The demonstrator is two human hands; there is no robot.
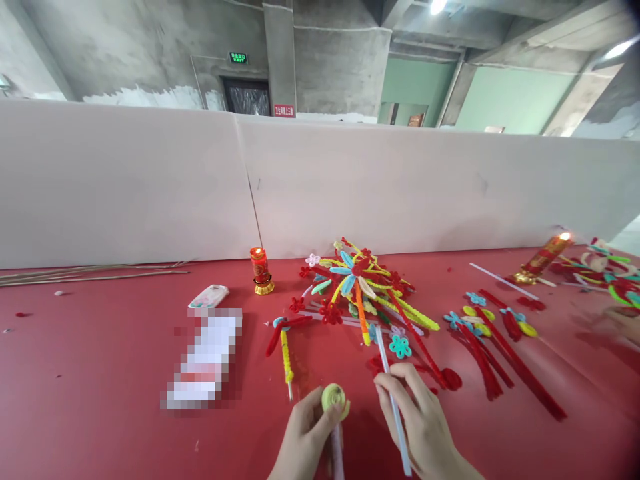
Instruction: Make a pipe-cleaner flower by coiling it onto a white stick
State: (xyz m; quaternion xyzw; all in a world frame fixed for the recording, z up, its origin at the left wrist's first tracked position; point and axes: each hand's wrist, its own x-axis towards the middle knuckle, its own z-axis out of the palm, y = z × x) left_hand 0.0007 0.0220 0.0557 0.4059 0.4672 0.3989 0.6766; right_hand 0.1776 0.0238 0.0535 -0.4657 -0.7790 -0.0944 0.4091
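**Steadily: 2 hands, 2 sticks, 1 coil**

Steadily is the word for this step, judged from how things lie. The left hand (305, 437) sits at the near edge of the desk (100, 373), its grip pinched around a pale stick (337, 450) topped by a yellow-green coil (334, 399). The right hand (423, 427), just right of the coil, has its grip pressed on a thin white-blue straw (393, 393) that slants up toward the pile of pipe-cleaner flowers (363, 287) behind the coil.

To do it well, I judge the left grip should stay low on the stick so the coil keeps its shape, and the right fingers should hold the straw close to the working end so it does not bend or swing into the pile.

Containers: none show plainly. Left of the coil lies a blurred white packet (205, 360), its contents impossible to tell, with a small white case (209, 296) beyond it, closed as far as I can see. Behind and left of the coil stands a red candle lamp (261, 270); a second lamp (543, 257) lies tilted far to the right, near another person's hand (623, 320). Loose red stems (500, 360) lie right of the coil.
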